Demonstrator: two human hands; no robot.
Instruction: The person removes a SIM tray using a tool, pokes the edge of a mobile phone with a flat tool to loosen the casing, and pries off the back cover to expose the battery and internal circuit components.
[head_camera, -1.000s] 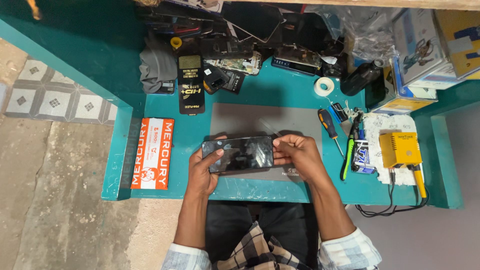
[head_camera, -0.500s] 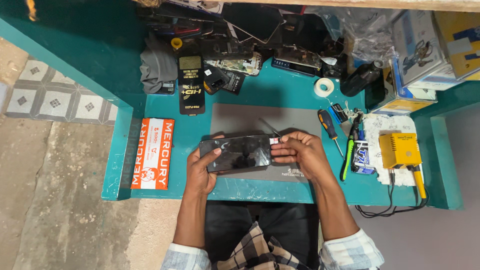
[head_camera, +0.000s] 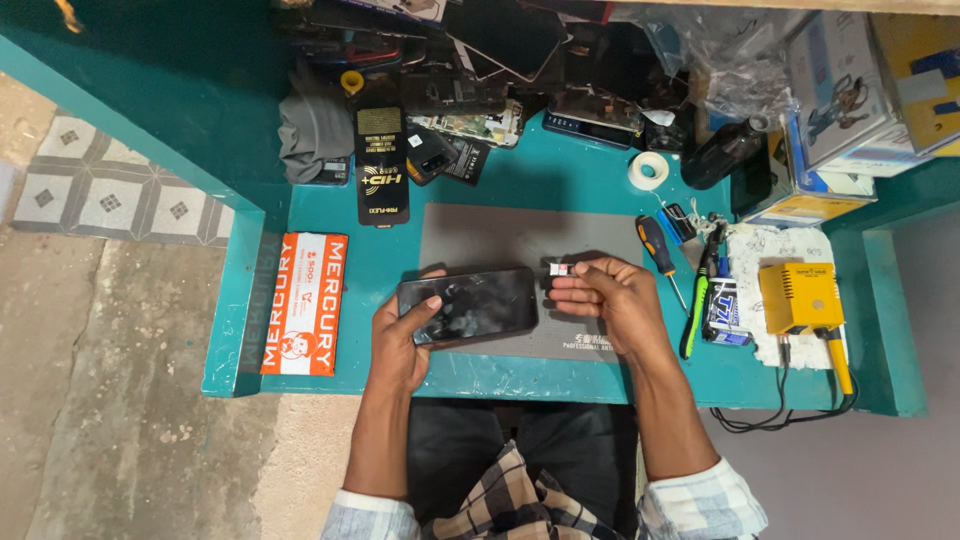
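Left hand (head_camera: 405, 335) clamps the phone (head_camera: 468, 305) over the mat (head_camera: 520, 235); right hand (head_camera: 610, 295) pinches a small tray (head_camera: 560, 268) — keep it level, aligned with the slot.

A single head-worn camera looks almost straight down from above the seated person, so the teal workbench (head_camera: 560, 190) fills the middle of the frame with its far, cluttered edge at the top and the person's lap at the bottom. It sits fairly high — both forearms, the whole grey work mat (head_camera: 520, 235) and the floor (head_camera: 110, 400) to the left all fit in. The left hand (head_camera: 400, 335) and right hand (head_camera: 610, 300) lie near the centre. There is no second view to overlap with.
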